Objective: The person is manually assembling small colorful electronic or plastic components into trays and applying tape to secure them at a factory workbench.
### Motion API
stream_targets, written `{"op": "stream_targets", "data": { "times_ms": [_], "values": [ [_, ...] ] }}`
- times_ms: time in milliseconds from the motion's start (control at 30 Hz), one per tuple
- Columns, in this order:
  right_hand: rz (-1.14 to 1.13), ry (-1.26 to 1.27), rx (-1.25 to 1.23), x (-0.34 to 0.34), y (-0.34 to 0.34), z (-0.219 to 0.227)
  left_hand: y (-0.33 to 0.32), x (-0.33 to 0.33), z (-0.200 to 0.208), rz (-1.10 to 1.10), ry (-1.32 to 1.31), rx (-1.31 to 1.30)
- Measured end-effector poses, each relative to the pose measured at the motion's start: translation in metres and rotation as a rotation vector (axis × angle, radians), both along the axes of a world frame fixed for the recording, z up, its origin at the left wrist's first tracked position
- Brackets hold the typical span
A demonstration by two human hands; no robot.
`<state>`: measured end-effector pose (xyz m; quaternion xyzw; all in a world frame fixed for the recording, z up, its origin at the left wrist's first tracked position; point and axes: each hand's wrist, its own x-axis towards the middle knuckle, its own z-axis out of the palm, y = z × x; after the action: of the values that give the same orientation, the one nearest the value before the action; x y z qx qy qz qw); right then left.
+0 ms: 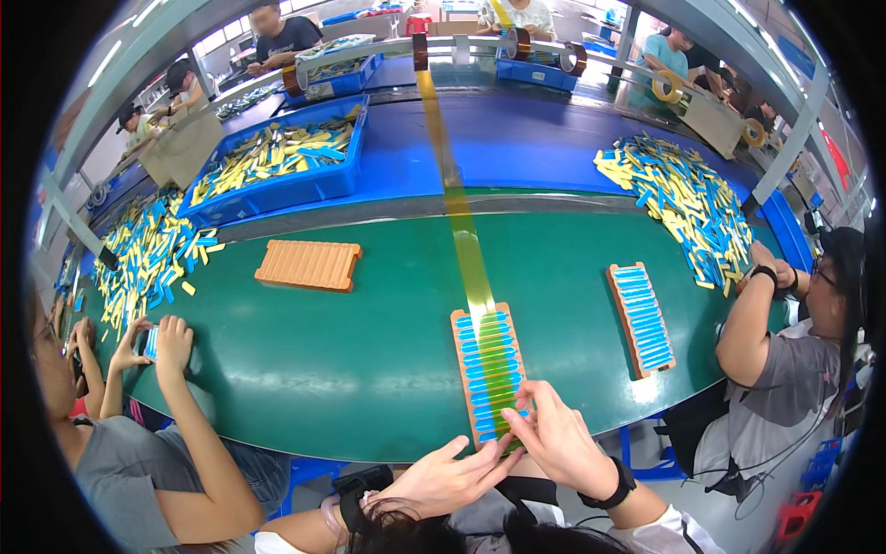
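Observation:
An orange-brown ribbed tray [459,334] stands lengthwise before me, its slots filled with small blue pieces [477,386]. A translucent yellow-amber tape strip [469,249] comes down from the far rail and lies along the tray's top. My right hand [561,441] is over the near right side of the tray, thumb and fingers closed on the tape near its near end. Beside the tray's near end, my left hand [448,477] has its fingers stretched out and its thumb apart. Its fingertips reach the tape's near end, partly hidden by the right hand.
An unfilled brown tray [309,265] lies left, a filled tray [641,319] right. Piles of yellow and blue pieces [152,258] [688,208] flank the green table [369,369]. A blue bin [268,198] stands behind. Tape rolls [421,52] hang on the rail. Co-workers sit on both sides.

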<state>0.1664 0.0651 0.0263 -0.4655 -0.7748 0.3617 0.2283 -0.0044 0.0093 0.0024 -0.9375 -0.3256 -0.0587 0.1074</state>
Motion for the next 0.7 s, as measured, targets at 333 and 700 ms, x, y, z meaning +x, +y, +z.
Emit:
{"op": "stream_targets", "data": {
  "times_ms": [333, 700],
  "values": [
    [0.014, 0.014, 0.03, 0.0, -0.003, -0.001, 0.002, -0.018, 0.004, 0.199, -0.258, -0.139],
    [0.045, -0.002, 0.024, 0.0, -0.002, 0.002, 0.007, -0.018, 0.013, 0.072, -0.007, 0.013]
  ]
}}
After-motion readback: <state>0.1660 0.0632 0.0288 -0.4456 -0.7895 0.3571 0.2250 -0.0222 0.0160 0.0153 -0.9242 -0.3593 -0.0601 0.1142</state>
